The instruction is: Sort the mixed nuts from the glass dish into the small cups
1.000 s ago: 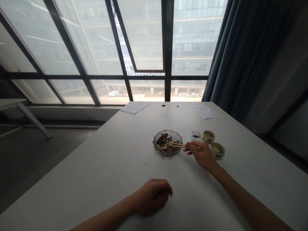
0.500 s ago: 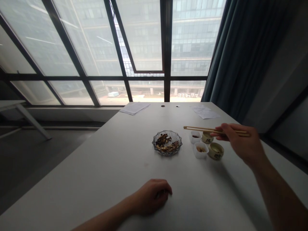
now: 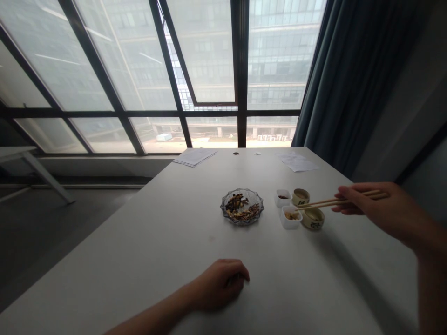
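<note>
Bearings are from the scalloped glass bowl (image 3: 242, 224), with the window (image 3: 209, 56) at twelve. The bowl holds a loose ring of brown dried pieces (image 3: 236, 201). At three o'clock stand a far plastic tub (image 3: 281, 203) and a near plastic tub (image 3: 290, 225); farther out are a far ceramic cup (image 3: 301, 201) and a near ceramic cup (image 3: 313, 225). The right hand (image 3: 373, 204), well out at three, is pinched around wooden chopsticks (image 3: 323, 204), tips over the near tub; whether they grip anything cannot be told. The left hand (image 3: 223, 284) lies towards six o'clock on the desk (image 3: 139, 251), loosely curled, partly open, nothing visible in it. Progress, in my judgement: partial. The near tub contains pale pieces, the far tub dark ones; plenty remains in the bowl.
</note>
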Tool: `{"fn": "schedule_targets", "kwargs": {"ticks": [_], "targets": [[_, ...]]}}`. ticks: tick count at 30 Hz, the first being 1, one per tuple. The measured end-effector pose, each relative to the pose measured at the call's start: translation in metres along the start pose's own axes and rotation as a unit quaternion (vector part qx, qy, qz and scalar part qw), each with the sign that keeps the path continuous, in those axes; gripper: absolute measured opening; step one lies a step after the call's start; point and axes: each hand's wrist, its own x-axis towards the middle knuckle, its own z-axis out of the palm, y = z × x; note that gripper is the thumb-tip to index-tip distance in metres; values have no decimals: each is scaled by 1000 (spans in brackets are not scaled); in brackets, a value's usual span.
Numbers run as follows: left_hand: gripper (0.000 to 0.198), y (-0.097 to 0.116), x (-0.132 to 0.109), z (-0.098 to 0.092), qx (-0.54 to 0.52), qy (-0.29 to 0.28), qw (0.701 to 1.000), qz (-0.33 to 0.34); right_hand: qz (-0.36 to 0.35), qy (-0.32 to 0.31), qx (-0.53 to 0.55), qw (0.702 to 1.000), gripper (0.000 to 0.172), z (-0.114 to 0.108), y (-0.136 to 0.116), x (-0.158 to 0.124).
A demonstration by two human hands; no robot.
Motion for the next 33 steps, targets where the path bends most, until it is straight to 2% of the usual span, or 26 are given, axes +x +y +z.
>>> {"fn": "schedule_targets", "kwargs": {"ticks": [6,10,14,17,21,25,30,33], "targets": [[30,-1,0,1,0,7,1000,3,-10,53,23,998,23,4,-1,1],[30,0,-1,2,-7,12,1000,5,-44,97,40,994,32,10,-7,-1],[30,0,-1,2,-16,17,1000,14,-102,114,62,986,35,27,-13,-5],[30,-1,0,2,-16,16,1000,13,-123,88,71,986,34,44,-14,-9],[30,-1,0,1,-12,16,1000,15,-115,40,87,989,35,70,-4,-8],[30,-1,0,2,-13,18,1000,20,-96,-31,112,989,38,105,20,-9],[30,0,1,2,-15,21,999,24,-91,-81,143,982,41,153,59,-16],[29,1,1,1,-17,20,999,29,-93,-100,141,981,40,170,76,-20]]}}
